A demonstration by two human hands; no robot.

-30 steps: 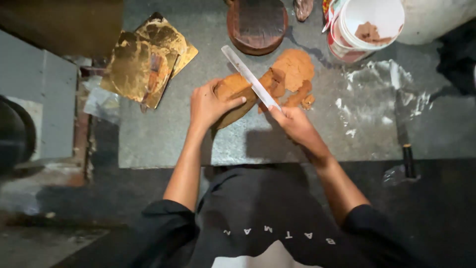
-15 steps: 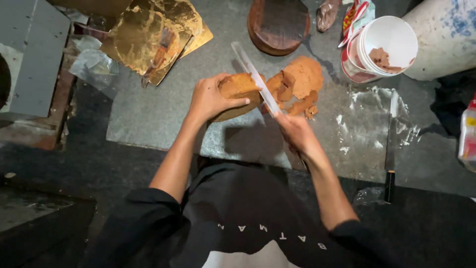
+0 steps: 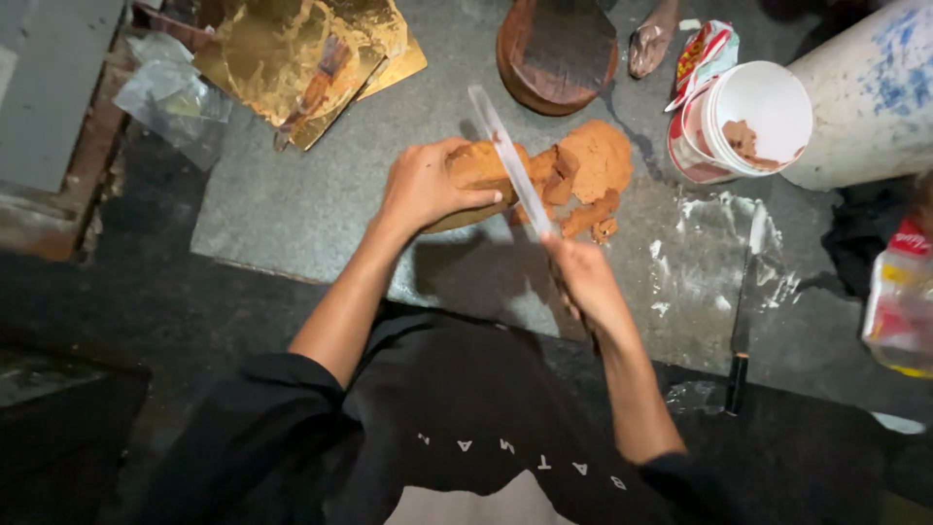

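Spreading across the middle of the grey stone tabletop (image 3: 292, 214) is a lump of brown clay-like dough (image 3: 583, 170), soft and crumbly by its torn edges, likely heavy for its bulk and best held from the top and side so it does not break. At ten o'clock from it lie gold foil boards (image 3: 301, 58); at twelve o'clock, a round dark wooden block (image 3: 556, 49). At two o'clock stands a white tub (image 3: 748, 122) with a smear of the same brown stuff inside. A knife (image 3: 743, 321) lies at four o'clock, well apart. The left hand (image 3: 423, 190) presses its curled fingers down on the lump's near end. The right hand (image 3: 583, 282) pinches the lower end of a long clear ruler-like strip (image 3: 510, 160), stiff and thin, laid slantwise into the dough.
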